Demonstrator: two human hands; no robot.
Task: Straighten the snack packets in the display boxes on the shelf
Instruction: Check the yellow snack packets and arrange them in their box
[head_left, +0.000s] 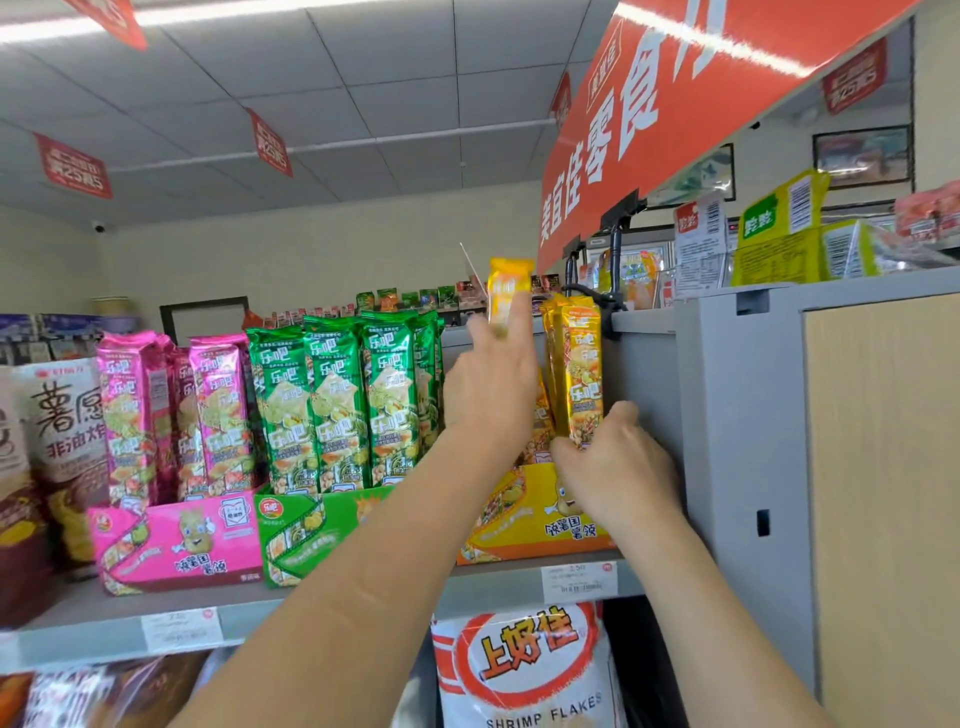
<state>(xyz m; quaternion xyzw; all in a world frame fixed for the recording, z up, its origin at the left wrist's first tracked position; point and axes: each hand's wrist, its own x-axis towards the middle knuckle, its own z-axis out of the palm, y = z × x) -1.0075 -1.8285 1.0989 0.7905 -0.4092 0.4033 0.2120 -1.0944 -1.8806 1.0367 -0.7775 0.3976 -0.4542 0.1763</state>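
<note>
A grey shop shelf (78, 613) runs across the view under a tiled ceiling. Its right end stops at a grey upright panel (727, 415). A red banner (675, 104) slopes overhead, above open air over the right end of the shelf.

Three display boxes stand side by side along the front edge:
- Pink box (176, 540): pink packets (218, 410) upright, with gaps between them.
- Green box (311, 525): green packets (332, 405) upright and close together.
- Yellow box (530, 525): standing yellow packets (582, 369) grouped at its right end, just beside the upright panel. Its left part is largely hidden by the forearms.

The left hand (493, 384) has its fingers curled round the raised packet (509, 291), a yellow one held upright above the yellow box, with its top clear of the other packets. The packet is blurred, and its lower part is hidden behind the hand.

The right hand (618, 467) grips the lower end of the standing yellow packets, thumb on their right side and fingers across the front.

A brown bag (57, 415) at the left is cut off by the frame. A price label (579, 582) is unreadable. Below the shelf, a shrimp flakes bag (530, 670) is partly covered.
</note>
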